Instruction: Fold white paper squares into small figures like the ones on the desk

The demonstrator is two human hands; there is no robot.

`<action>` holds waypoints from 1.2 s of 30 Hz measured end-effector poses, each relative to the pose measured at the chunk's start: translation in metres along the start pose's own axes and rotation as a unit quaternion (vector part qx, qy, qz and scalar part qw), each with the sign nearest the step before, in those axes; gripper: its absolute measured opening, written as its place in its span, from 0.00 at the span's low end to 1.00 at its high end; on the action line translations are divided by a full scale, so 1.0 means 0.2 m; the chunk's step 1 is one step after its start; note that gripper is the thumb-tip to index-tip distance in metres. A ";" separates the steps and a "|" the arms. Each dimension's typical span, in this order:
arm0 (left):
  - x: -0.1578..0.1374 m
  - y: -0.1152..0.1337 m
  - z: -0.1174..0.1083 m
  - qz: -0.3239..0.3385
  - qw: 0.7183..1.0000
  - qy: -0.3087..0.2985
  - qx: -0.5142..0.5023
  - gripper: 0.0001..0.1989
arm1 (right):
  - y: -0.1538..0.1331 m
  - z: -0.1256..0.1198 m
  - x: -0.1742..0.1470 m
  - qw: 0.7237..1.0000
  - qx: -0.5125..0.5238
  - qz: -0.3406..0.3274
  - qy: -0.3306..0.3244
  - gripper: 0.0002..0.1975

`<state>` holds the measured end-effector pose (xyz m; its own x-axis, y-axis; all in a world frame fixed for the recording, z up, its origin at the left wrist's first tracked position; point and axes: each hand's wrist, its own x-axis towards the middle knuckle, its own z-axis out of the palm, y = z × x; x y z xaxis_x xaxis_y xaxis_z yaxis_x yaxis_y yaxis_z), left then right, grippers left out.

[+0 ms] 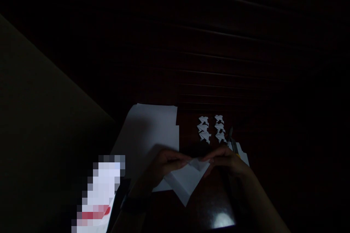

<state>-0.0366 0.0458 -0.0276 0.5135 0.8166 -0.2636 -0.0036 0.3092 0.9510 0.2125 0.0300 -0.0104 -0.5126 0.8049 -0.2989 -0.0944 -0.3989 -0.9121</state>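
A white sheet of paper (186, 180), creased and partly folded, is held between my two hands over the dark table. My left hand (166, 164) pinches its upper left edge, and a dark band shows on that wrist. At the upper right corner, the fingers of my right hand (225, 162) grip the sheet with the thumb tucked near it. One corner of the paper points down toward me. Dim light hides the exact fold under my fingertips.
Several small folded paper figures (203, 130) stand in two columns beyond my hands. Large white sheets (153, 127) lie at the left. Scissors (230, 135) and white paper (243, 153) lie near my right hand. A blurred-out bright screen (101, 196) is at the lower left.
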 end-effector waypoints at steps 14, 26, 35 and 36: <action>-0.04 0.02 0.00 -0.018 0.999 0.040 -0.006 0.08 | 0.00 0.00 0.00 0.997 -0.030 -0.064 0.021 0.08; 0.04 -0.02 0.05 0.040 0.999 0.010 0.027 0.13 | 0.00 0.05 0.03 0.996 -0.009 -0.073 0.049 0.15; 0.06 0.01 0.08 0.027 0.995 0.093 0.002 0.22 | 0.06 0.13 0.13 0.983 -0.070 -0.074 0.150 0.14; 0.06 0.00 0.08 0.029 0.994 0.103 0.006 0.21 | 0.07 0.13 0.13 0.981 -0.094 -0.076 0.152 0.12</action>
<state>-0.0163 0.0479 -0.0275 0.3257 0.9161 -0.2337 -0.0182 0.2532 0.9672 0.1749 0.0340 -0.0237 -0.2247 0.9540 -0.1987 0.0234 -0.1986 -0.9798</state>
